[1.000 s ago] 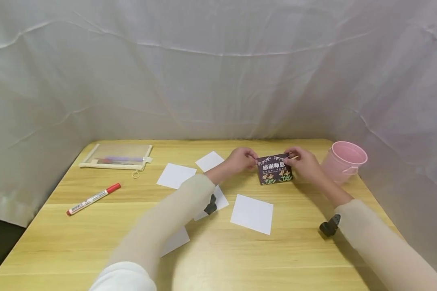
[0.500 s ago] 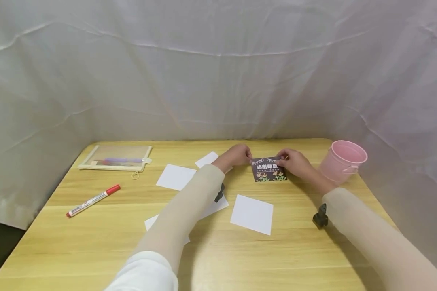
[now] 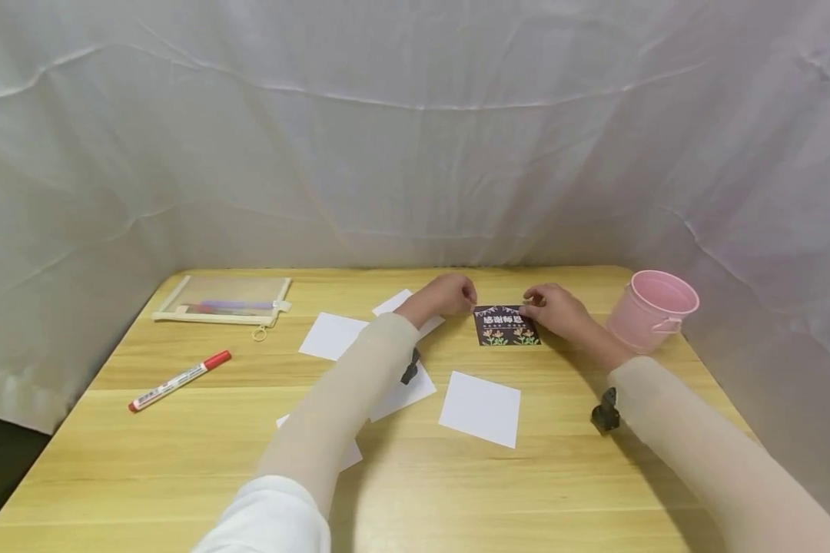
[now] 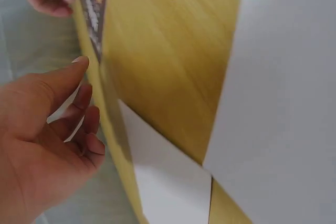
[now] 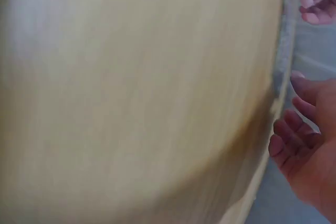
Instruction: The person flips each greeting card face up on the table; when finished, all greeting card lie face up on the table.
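Observation:
A dark card (image 3: 506, 326) printed with white characters, bunting and orange flowers lies flat toward the back right of the table, its writing upside down. My left hand (image 3: 449, 293) is by its upper left corner. In the left wrist view, that hand (image 4: 50, 129) has thumb and loosely bent fingers apart, with nothing between them. At the card's upper right corner is my right hand (image 3: 559, 309), its thumb tip over or touching the edge. The right wrist view has this hand (image 5: 310, 140) with thumb and fingers spread apart, gripping nothing.
Several white cards lie about, one front centre (image 3: 480, 408), another left of centre (image 3: 332, 336); my left sleeve covers parts of others. A pink bucket (image 3: 646, 315) stands at right. A red marker (image 3: 180, 381) and a zip pouch (image 3: 221, 299) with pens are at left.
The dark card has come left and down from a raised, tilted position to lie flat on the table. Both hands shifted slightly left with it, and their fingers have loosened from its corners.

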`<state>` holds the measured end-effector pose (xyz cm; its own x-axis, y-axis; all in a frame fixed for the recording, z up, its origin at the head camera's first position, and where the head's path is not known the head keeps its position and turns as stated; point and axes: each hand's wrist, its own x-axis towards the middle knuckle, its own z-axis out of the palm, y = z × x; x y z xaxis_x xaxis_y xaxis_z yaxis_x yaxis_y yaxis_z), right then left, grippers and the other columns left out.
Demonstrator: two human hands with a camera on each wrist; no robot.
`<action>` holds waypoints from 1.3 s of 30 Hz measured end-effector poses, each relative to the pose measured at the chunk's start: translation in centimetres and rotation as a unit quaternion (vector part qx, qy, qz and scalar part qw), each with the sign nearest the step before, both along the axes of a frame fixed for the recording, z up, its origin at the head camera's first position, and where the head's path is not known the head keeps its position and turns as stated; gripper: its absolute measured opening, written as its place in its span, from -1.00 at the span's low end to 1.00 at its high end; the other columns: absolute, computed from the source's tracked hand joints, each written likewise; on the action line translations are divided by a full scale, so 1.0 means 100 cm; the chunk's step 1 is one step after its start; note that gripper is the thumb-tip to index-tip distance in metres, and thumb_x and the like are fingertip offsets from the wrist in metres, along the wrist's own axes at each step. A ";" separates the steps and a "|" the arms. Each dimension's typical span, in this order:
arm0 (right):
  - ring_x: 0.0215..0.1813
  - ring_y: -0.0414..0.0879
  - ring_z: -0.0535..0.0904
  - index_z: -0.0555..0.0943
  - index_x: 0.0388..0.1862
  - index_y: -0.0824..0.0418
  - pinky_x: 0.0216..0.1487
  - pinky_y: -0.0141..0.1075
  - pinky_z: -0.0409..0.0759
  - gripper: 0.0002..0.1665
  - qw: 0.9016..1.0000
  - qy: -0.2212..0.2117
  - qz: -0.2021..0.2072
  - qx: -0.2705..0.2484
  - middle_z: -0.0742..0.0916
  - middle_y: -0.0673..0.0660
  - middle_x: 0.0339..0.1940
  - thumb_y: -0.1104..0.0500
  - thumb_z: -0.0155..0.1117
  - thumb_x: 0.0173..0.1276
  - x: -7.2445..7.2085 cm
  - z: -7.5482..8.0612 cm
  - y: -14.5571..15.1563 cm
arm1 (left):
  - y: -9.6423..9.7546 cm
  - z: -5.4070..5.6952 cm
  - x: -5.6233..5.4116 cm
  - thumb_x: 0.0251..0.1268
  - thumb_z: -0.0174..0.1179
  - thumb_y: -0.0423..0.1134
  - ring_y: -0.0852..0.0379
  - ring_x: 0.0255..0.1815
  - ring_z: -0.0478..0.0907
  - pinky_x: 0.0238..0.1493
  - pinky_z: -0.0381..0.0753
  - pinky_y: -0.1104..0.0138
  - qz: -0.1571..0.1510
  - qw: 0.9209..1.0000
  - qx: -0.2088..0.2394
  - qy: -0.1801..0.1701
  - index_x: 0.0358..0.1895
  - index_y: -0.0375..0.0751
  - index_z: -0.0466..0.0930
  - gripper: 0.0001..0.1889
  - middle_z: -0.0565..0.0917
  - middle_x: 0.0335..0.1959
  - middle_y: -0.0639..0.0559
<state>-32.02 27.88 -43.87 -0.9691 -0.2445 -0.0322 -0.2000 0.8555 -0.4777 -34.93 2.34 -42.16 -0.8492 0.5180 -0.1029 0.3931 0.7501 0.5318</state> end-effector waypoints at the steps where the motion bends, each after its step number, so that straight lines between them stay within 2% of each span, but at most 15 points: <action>1: 0.05 0.17 0.56 0.54 0.23 0.30 0.07 0.06 0.55 -0.52 1.000 0.001 -0.003 -0.011 0.62 0.28 0.03 0.03 0.25 0.49 0.004 0.003 0.000 | -0.002 0.002 0.002 0.37 0.24 -0.30 0.12 -0.12 0.55 0.02 0.56 0.32 -0.010 1.000 0.007 0.000 -0.12 -0.16 0.69 -0.90 0.70 -0.12 0.01; 3: 0.01 0.13 0.57 0.52 0.25 0.28 -0.02 -0.03 0.59 -0.52 0.999 0.000 -0.007 -0.031 0.62 0.24 0.03 0.02 0.23 0.50 0.016 0.009 -0.002 | -0.007 0.006 0.009 0.38 0.24 -0.31 0.11 -0.09 0.57 0.05 0.57 0.31 -0.032 0.999 0.022 -0.006 -0.08 -0.20 0.68 -0.87 0.70 -0.10 -0.02; 5: -0.06 0.10 0.59 0.51 0.27 0.29 -0.13 -0.11 0.62 -0.51 0.999 -0.009 -0.002 -0.050 0.62 0.22 0.02 0.03 0.23 0.51 0.035 0.016 -0.006 | -0.015 0.009 0.019 0.40 0.23 -0.30 0.10 -0.04 0.58 0.10 0.57 0.30 -0.052 0.998 0.029 -0.010 -0.03 -0.22 0.68 -0.84 0.70 -0.07 -0.02; 9: -0.24 -0.02 0.61 0.54 0.23 0.28 -0.29 -0.24 0.63 -0.51 0.997 -0.028 0.015 -0.073 0.68 0.16 -0.07 0.00 0.24 0.49 0.083 0.023 -0.018 | -0.033 0.006 0.046 0.43 0.19 -0.28 0.15 0.01 0.59 0.14 0.56 0.29 -0.066 0.996 0.041 -0.031 0.02 -0.14 0.68 -0.81 0.71 -0.06 0.09; 11: -0.26 -0.06 0.62 0.56 0.22 0.27 -0.27 -0.24 0.64 -0.49 0.997 -0.037 0.017 -0.072 0.70 0.12 -0.11 -0.03 0.27 0.46 0.107 0.021 -0.024 | -0.042 0.003 0.060 0.43 0.20 -0.25 0.19 0.00 0.59 0.12 0.57 0.30 -0.072 0.996 0.043 -0.038 0.02 -0.08 0.68 -0.81 0.71 -0.08 0.15; 13: -0.17 -0.04 0.63 0.58 0.20 0.24 -0.15 -0.15 0.66 -0.46 0.997 -0.044 0.014 -0.061 0.71 0.10 -0.09 -0.08 0.32 0.41 0.130 0.018 -0.029 | -0.048 -0.001 0.074 0.42 0.23 -0.22 0.21 -0.03 0.60 0.09 0.58 0.32 -0.084 0.995 0.045 -0.042 0.01 -0.07 0.69 -0.82 0.72 -0.09 0.16; 15: -0.02 0.05 0.65 0.60 0.18 0.20 0.01 0.01 0.64 -0.41 0.998 -0.045 0.008 -0.035 0.70 0.11 -0.01 -0.17 0.36 0.35 0.147 0.013 -0.033 | -0.052 -0.005 0.086 0.39 0.27 -0.16 0.25 -0.06 0.60 0.08 0.57 0.34 -0.101 0.994 0.027 -0.029 0.01 -0.04 0.69 -0.80 0.72 -0.10 0.18; 17: 0.09 0.10 0.63 0.61 0.17 0.16 0.08 0.13 0.60 -0.32 0.999 -0.038 0.005 0.000 0.67 0.12 0.06 -0.27 0.38 0.28 0.159 0.009 -0.038 | -0.055 -0.008 0.097 0.36 0.31 -0.12 0.27 -0.08 0.58 0.08 0.54 0.34 -0.110 0.994 0.005 -0.012 0.03 -0.02 0.70 -0.76 0.71 -0.09 0.19; 20: 0.02 0.06 0.62 0.62 0.15 0.14 0.00 0.14 0.59 -0.26 0.999 -0.030 -0.006 0.041 0.63 0.11 0.05 -0.34 0.42 0.19 0.167 0.006 -0.044 | -0.056 -0.011 0.107 0.32 0.36 -0.07 0.28 -0.09 0.53 0.09 0.50 0.32 -0.110 0.994 -0.023 0.007 0.08 0.00 0.69 -0.69 0.68 -0.07 0.19; 22: -0.13 -0.03 0.58 0.62 0.13 0.16 -0.13 0.01 0.59 -0.26 0.998 -0.030 -0.010 0.050 0.62 0.08 -0.05 -0.32 0.46 0.16 0.169 0.006 -0.047 | -0.055 -0.013 0.111 0.30 0.37 -0.06 0.28 -0.08 0.52 0.10 0.49 0.32 -0.111 0.993 -0.030 0.018 0.10 0.00 0.69 -0.66 0.67 -0.05 0.19; 26: -0.26 -0.11 0.48 0.62 0.05 0.19 -0.24 -0.18 0.50 -0.32 0.998 -0.041 -0.017 0.046 0.59 0.03 -0.18 -0.23 0.53 0.13 0.171 0.007 -0.050 | -0.053 -0.014 0.113 0.29 0.38 -0.05 0.27 -0.06 0.51 0.09 0.50 0.33 -0.116 0.992 -0.032 0.020 0.11 -0.01 0.70 -0.65 0.67 -0.05 0.18; 32: -0.31 -0.12 0.46 0.61 0.00 0.22 -0.30 -0.23 0.43 -0.34 0.998 -0.035 -0.028 0.041 0.57 0.02 -0.24 -0.20 0.56 0.10 0.171 0.006 -0.050 | -0.051 -0.011 0.113 0.28 0.39 -0.04 0.28 -0.07 0.49 0.16 0.44 0.29 -0.130 0.991 -0.031 0.018 0.02 0.00 0.73 -0.71 0.66 -0.11 0.22; 35: -0.31 -0.12 0.47 0.60 0.00 0.21 -0.30 -0.23 0.44 -0.34 0.998 -0.032 -0.027 0.042 0.57 0.02 -0.24 -0.19 0.56 0.10 0.171 0.005 -0.050 | -0.049 -0.009 0.113 0.30 0.38 -0.08 0.29 -0.12 0.50 0.15 0.43 0.31 -0.127 0.992 -0.022 0.005 -0.03 -0.02 0.72 -0.76 0.65 -0.17 0.23; 39: -0.27 -0.13 0.51 0.59 0.05 0.18 -0.25 -0.19 0.50 -0.39 0.999 -0.030 -0.024 0.035 0.62 0.01 -0.20 -0.16 0.52 0.18 0.169 0.007 -0.048 | -0.048 -0.007 0.113 0.36 0.32 -0.16 0.26 -0.16 0.54 -0.01 0.54 0.38 -0.103 0.994 0.014 -0.044 -0.06 -0.06 0.65 -0.83 0.65 -0.20 0.18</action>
<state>-15.09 23.03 -43.15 -0.9754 -0.1930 -0.1065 -0.1304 0.8947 -0.4272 -23.61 -2.42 -42.83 -0.7133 0.6834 -0.1554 0.4873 0.6430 0.5909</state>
